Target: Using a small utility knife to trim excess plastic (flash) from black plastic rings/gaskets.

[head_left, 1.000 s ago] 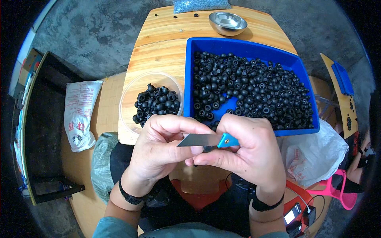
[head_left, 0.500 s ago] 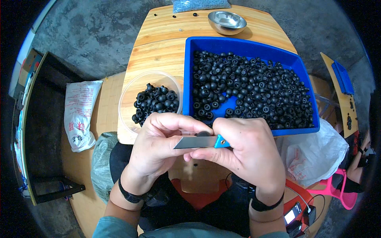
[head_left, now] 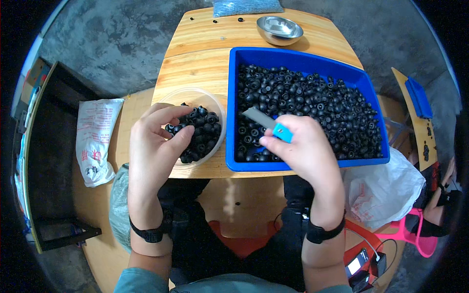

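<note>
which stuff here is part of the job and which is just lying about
In use, by the look of it:
blue-handled knife, held in the right hand
clear tub with black pieces, at the left hand
blue tray of more pieces

Apparently just lying about:
metal bowl
white sack
lit phone

The left hand [head_left: 157, 141] sweeps across the clear bowl [head_left: 224, 119], blotting out its left rim and some black pieces [head_left: 202, 139]; is one tucked behind? Impossible to tell! The right hand [head_left: 309, 149] buries the rest of the knife [head_left: 282, 132]'s handle. Up top, the edge slices a blue bag [head_left: 246, 7]; dark specks [head_left: 240, 19] below, too tiny to name. Far right, another person [head_left: 432, 210] vanishes into the rim!
</note>
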The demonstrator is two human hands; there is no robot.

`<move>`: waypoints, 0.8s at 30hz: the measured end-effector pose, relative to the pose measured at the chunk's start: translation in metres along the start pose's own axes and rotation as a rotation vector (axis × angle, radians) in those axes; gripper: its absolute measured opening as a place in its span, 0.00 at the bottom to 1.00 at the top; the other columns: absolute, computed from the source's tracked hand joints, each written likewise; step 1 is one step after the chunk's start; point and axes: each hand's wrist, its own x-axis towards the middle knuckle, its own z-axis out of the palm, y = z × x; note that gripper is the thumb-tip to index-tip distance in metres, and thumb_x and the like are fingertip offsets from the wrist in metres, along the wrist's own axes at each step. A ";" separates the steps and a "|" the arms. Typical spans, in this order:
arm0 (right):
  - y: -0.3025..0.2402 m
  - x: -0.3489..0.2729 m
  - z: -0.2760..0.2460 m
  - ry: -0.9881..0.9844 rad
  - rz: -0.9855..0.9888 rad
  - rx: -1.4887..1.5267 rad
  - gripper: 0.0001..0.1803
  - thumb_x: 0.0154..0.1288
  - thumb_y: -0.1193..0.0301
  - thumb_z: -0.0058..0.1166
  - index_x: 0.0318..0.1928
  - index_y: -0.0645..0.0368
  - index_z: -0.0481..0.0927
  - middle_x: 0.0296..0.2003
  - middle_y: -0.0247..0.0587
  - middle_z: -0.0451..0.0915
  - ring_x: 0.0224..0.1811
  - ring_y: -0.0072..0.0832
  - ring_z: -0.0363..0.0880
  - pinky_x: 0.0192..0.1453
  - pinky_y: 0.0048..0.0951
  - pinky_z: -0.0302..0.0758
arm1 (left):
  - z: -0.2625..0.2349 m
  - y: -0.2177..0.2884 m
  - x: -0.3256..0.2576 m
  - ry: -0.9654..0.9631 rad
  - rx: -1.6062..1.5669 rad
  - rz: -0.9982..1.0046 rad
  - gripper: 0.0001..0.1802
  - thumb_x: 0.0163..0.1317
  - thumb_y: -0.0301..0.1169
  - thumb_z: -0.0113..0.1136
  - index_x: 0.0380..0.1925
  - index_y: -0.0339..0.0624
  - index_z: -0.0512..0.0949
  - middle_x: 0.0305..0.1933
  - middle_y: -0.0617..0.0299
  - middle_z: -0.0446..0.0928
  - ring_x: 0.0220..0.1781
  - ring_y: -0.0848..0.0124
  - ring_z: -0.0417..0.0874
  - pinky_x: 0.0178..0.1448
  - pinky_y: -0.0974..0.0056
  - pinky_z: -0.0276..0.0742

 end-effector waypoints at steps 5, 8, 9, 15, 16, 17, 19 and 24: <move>-0.013 0.017 0.017 -0.141 0.070 -0.209 0.11 0.45 0.68 0.64 0.25 0.63 0.79 0.24 0.51 0.78 0.28 0.44 0.77 0.34 0.39 0.73 | 0.002 0.003 -0.003 -0.031 -0.113 -0.011 0.13 0.47 0.23 0.60 0.36 0.33 0.80 0.32 0.58 0.77 0.31 0.75 0.75 0.31 0.73 0.71; -0.014 0.021 0.020 -0.154 0.085 -0.216 0.11 0.43 0.70 0.64 0.26 0.63 0.79 0.23 0.51 0.77 0.25 0.42 0.77 0.32 0.37 0.72 | 0.002 0.007 -0.005 -0.053 -0.155 -0.049 0.11 0.48 0.23 0.60 0.35 0.33 0.80 0.30 0.60 0.77 0.30 0.76 0.75 0.31 0.73 0.71; -0.015 0.022 0.020 -0.164 0.089 -0.220 0.11 0.42 0.70 0.63 0.26 0.63 0.79 0.23 0.51 0.77 0.27 0.43 0.77 0.33 0.38 0.72 | 0.001 0.009 -0.005 -0.074 -0.170 -0.079 0.10 0.49 0.23 0.60 0.34 0.33 0.80 0.29 0.60 0.77 0.29 0.76 0.75 0.31 0.73 0.71; -0.005 0.021 0.026 -0.108 -0.079 -0.242 0.11 0.41 0.73 0.61 0.29 0.63 0.78 0.23 0.52 0.77 0.30 0.46 0.78 0.37 0.40 0.74 | 0.006 0.011 -0.008 -0.179 -0.254 -0.106 0.09 0.53 0.23 0.60 0.35 0.33 0.80 0.33 0.65 0.78 0.31 0.81 0.74 0.35 0.76 0.68; -0.006 0.021 0.026 -0.104 -0.077 -0.241 0.11 0.41 0.73 0.61 0.29 0.63 0.78 0.23 0.52 0.77 0.30 0.46 0.78 0.37 0.40 0.74 | 0.007 0.011 -0.009 -0.182 -0.253 -0.103 0.09 0.53 0.23 0.60 0.35 0.33 0.80 0.33 0.65 0.78 0.31 0.81 0.74 0.35 0.76 0.68; -0.007 0.022 0.025 -0.118 -0.078 -0.257 0.11 0.41 0.73 0.61 0.29 0.63 0.78 0.23 0.51 0.77 0.29 0.46 0.78 0.36 0.39 0.74 | 0.008 0.009 -0.009 -0.148 -0.287 -0.087 0.08 0.53 0.23 0.59 0.34 0.33 0.80 0.30 0.65 0.77 0.30 0.81 0.74 0.33 0.76 0.69; -0.010 0.021 0.020 -0.127 -0.074 -0.273 0.11 0.42 0.73 0.60 0.29 0.63 0.78 0.23 0.51 0.77 0.29 0.46 0.78 0.36 0.39 0.74 | 0.010 0.008 -0.009 -0.118 -0.322 -0.068 0.07 0.54 0.22 0.59 0.33 0.32 0.80 0.27 0.64 0.77 0.29 0.81 0.74 0.31 0.75 0.69; -0.013 0.011 -0.008 -0.179 0.007 0.297 0.12 0.44 0.71 0.64 0.30 0.62 0.79 0.24 0.40 0.79 0.27 0.29 0.78 0.33 0.29 0.73 | 0.014 0.013 -0.014 -0.200 -0.637 -0.181 0.09 0.55 0.20 0.59 0.38 0.33 0.79 0.30 0.67 0.77 0.31 0.81 0.74 0.36 0.77 0.70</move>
